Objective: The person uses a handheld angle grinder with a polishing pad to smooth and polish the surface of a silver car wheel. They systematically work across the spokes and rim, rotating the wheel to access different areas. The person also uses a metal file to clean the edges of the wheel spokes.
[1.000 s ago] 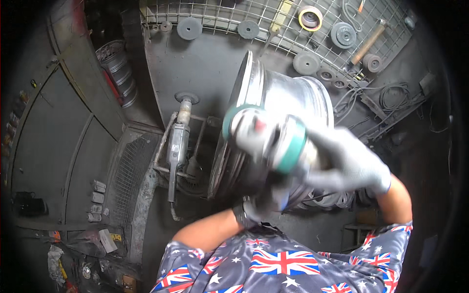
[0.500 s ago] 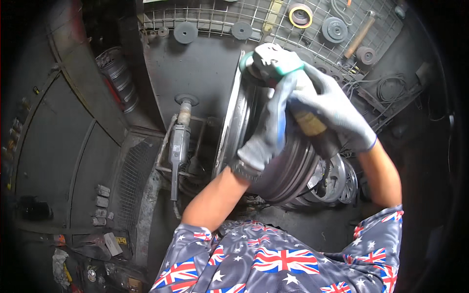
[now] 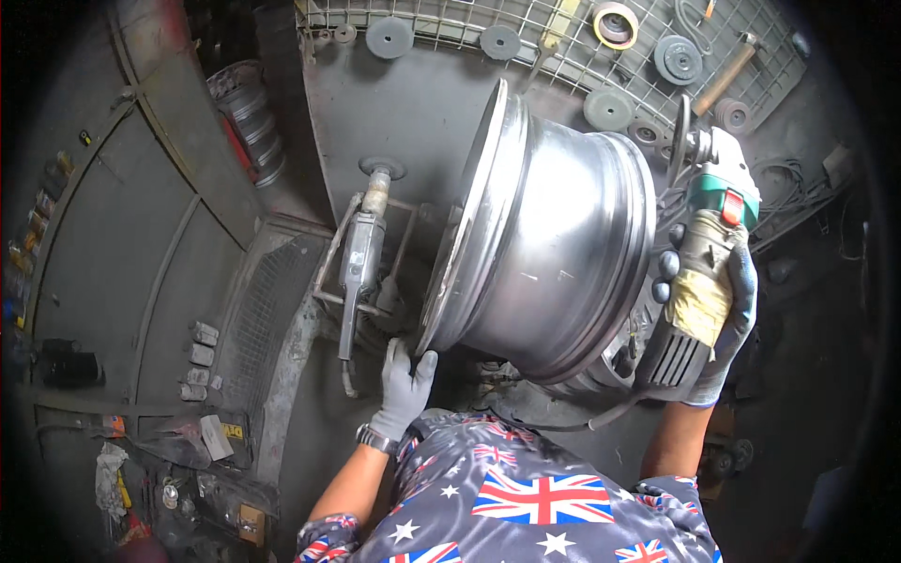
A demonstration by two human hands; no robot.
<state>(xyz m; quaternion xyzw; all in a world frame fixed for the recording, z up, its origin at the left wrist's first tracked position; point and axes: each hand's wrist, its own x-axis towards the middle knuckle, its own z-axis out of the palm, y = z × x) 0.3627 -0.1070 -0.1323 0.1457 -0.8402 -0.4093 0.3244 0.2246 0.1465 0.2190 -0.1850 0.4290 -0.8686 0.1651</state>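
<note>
A bare metal wheel rim (image 3: 563, 244) lies on its side in front of me, its barrel shiny and its left flange tilted. My left hand (image 3: 405, 389), gloved in grey, is at the lower end of that flange, thumb and fingers set about its edge. To the right of the rim, my right hand (image 3: 737, 310) wraps round the body of an angle grinder (image 3: 718, 239) with a green and white head, a red switch and yellow tape. The grinder's disc (image 3: 682, 141) stands edge-on, apart from the rim.
Left of the rim, a long grey power tool (image 3: 361, 263) with a round pad rests on a metal frame. A wire grid (image 3: 450, 19) behind holds discs, a tape roll (image 3: 616, 25) and a hammer (image 3: 727, 75). The grinder's cable (image 3: 563, 427) runs in front of me.
My hands have parted: the left has dropped from the grinder to the rim's lower left edge. The right has carried the grinder off to the right, uncovering the rim's barrel.
</note>
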